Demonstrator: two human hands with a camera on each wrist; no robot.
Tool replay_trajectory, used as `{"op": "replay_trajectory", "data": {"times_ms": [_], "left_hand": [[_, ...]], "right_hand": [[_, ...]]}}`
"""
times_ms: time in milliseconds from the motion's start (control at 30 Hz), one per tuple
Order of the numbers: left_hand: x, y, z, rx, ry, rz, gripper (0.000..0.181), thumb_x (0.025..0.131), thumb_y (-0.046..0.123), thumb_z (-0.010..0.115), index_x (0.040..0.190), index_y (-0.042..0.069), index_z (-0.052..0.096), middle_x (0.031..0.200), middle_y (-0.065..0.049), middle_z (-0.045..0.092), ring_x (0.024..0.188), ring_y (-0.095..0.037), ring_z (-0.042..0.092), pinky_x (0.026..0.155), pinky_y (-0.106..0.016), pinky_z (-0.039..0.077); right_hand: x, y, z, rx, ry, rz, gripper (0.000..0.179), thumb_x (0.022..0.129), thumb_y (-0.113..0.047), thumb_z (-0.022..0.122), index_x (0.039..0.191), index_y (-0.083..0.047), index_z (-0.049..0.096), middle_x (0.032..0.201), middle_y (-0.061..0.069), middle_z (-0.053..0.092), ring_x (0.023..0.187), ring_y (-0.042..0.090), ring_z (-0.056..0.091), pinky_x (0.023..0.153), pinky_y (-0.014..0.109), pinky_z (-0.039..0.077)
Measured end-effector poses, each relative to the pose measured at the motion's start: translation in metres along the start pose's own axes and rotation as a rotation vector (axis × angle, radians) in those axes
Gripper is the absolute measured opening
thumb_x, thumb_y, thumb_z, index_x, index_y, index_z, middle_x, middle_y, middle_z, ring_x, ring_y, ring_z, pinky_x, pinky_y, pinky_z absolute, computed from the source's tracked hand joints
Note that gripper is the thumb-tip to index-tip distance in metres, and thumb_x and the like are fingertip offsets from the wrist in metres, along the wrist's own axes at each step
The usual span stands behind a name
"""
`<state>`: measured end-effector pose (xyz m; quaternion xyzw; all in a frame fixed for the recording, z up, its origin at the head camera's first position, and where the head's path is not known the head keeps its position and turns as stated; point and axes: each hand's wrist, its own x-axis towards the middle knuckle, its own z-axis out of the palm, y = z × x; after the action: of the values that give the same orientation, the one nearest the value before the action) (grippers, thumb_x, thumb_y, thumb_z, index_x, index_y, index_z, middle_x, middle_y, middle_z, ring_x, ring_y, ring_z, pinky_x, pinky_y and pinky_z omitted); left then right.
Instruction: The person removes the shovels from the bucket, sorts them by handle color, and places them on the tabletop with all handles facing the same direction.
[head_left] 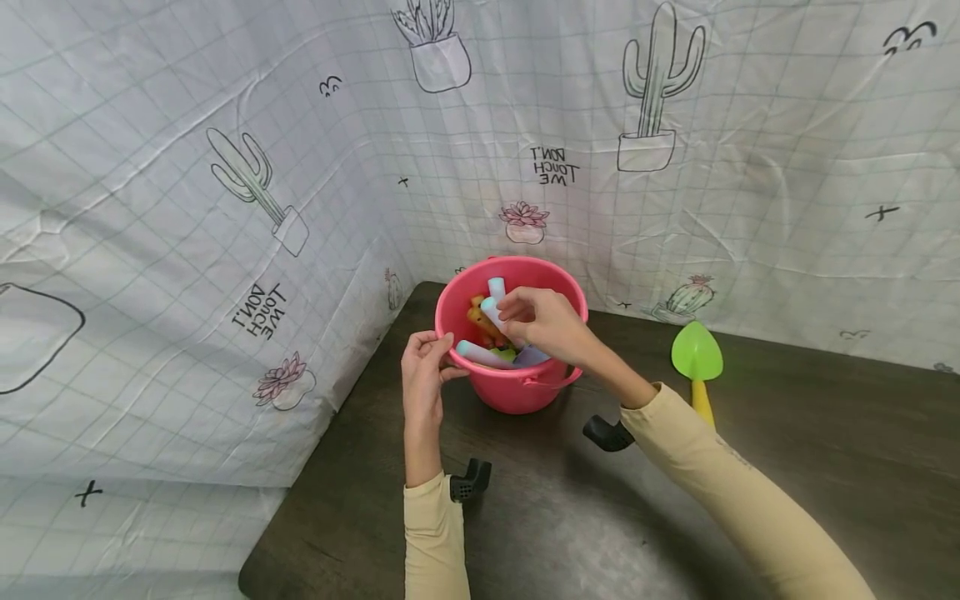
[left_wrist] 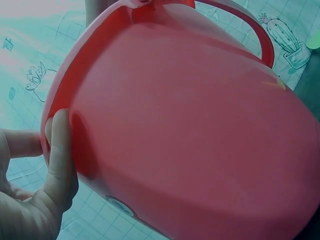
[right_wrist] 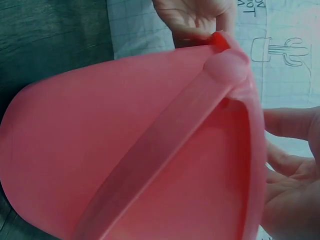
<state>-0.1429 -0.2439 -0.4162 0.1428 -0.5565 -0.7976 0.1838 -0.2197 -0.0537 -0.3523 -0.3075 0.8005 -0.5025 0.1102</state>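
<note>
Mid-frame, the left hand [head_left: 424, 371] pinches the rim [head_left: 501, 374] of a pink bucket [head_left: 517, 395]; right-hand fingers [head_left: 513, 302] pinch a pale tube [head_left: 492, 312].

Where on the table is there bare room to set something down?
The widest bare patch of table lies right of the shovel. Another lies between the sleeves, in front of the bucket. A narrower gap separates bucket and shovel. Crowded: inside the bucket, where the right hand reaches among tubes; the left hand grips its rim.
</note>
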Motion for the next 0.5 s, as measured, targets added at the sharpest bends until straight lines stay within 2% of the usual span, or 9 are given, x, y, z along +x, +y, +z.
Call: {"op": "replay_trajectory", "data": {"times_ms": [267,367,500], "left_hand": [[0.001,0.002,-0.002,-0.013,-0.016,-0.014,0.016,0.098,0.004,0.065,0.106,0.001,0.052,0.084,-0.009,0.063,0.058,-0.012,0.066,0.052,-0.026,0.060],[0.001,0.002,-0.004,-0.011,-0.024,-0.022,0.015,0.098,0.004,0.064,0.106,0.002,0.052,0.084,-0.009,0.063,0.058,-0.012,0.066,0.052,-0.026,0.060],[0.002,0.001,-0.005,0.000,-0.033,-0.028,0.016,0.098,0.006,0.065,0.106,0.003,0.051,0.084,-0.008,0.062,0.058,-0.012,0.065,0.053,-0.026,0.060]], "right_hand": [[0.015,0.003,0.011,-0.024,-0.049,0.001,0.031,0.093,-0.004,0.071,0.120,0.009,0.066,0.114,0.022,0.072,0.105,0.032,0.070,0.087,0.042,0.061],[0.020,0.003,0.014,-0.016,-0.022,-0.005,0.032,0.092,-0.004,0.072,0.121,0.008,0.066,0.113,0.020,0.073,0.104,0.032,0.071,0.089,0.043,0.061],[0.027,0.004,0.011,0.023,0.057,-0.014,0.031,0.094,-0.002,0.070,0.124,0.008,0.066,0.111,0.019,0.074,0.104,0.032,0.071,0.093,0.046,0.059]]}}
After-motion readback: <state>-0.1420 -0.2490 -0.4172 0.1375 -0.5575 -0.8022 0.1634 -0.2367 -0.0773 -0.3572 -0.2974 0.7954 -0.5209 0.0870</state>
